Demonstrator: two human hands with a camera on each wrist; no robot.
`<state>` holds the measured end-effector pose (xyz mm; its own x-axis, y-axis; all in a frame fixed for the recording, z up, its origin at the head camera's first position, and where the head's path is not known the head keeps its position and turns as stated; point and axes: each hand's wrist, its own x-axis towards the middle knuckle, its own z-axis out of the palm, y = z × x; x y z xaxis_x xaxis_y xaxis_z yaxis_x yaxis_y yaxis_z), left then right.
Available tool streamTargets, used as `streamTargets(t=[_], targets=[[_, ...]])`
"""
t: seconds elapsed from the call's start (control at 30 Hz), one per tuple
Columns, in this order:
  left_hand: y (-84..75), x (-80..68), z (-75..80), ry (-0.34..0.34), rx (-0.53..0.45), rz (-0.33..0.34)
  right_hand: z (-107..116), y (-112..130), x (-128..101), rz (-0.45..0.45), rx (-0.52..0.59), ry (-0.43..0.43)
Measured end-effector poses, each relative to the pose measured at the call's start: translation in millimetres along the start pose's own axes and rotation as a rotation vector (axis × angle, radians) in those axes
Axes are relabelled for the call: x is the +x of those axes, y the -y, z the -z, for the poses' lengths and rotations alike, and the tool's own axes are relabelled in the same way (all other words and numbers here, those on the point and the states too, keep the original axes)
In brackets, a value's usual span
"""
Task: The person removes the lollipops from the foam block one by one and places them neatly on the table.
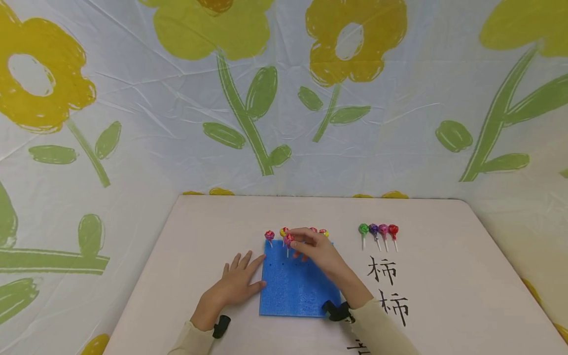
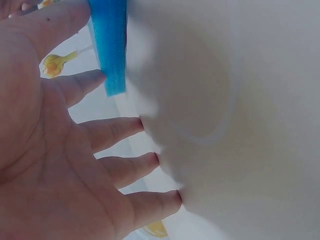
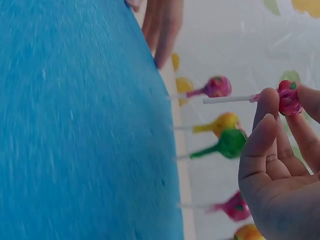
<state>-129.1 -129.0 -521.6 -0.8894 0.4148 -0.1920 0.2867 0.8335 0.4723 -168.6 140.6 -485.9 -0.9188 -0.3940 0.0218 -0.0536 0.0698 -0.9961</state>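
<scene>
1. The right hand [image 1: 317,251] was pinching a pink wrapped lollipop with a white stick [image 3: 287,97] by its candy head, fingers curled round it. The stick's free end pointed at the square blue foam pad [image 1: 295,283] right under the hand, and in the right wrist view it hadn't quite reached the foam.
2. The left hand [image 1: 235,283] lay flat and open on the pale table [image 1: 186,246], fingers spread. Its thumb and forefinger touched the pad's left edge; the other fingertips [image 2: 150,160] pressed on the tabletop.
3. Just past the right hand's fingertips, a row of wrapped lollipops stuck upright along the pad's far edge [image 1: 269,235]: pink, yellow and green ones showed in the right wrist view.
4. Off to the right of the right hand, well apart from it, four more lollipops lay side by side on the table [image 1: 378,231]: green, purple, pink, red.
5. Near that wrist, black brush characters [image 1: 382,270] were painted on the table. A flower-print sheet [image 1: 248,98] hung behind everything.
</scene>
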Motion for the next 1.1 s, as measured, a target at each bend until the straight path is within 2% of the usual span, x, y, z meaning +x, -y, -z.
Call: streamTargets(t=[0.4, 0.7, 1.1], targets=[[2.4, 1.5, -1.6, 0.002, 0.0, -0.009, 64, 4, -32, -0.028, -0.084, -0.168], [0.1, -0.5, -0.4, 0.002, -0.005, -0.007, 110, 3, -55, -0.13, -0.175, -0.306], [1.6, 0.3, -0.4, 0.007, 0.0, 0.0, 178, -12, -76, -0.125, -0.114, -0.437]])
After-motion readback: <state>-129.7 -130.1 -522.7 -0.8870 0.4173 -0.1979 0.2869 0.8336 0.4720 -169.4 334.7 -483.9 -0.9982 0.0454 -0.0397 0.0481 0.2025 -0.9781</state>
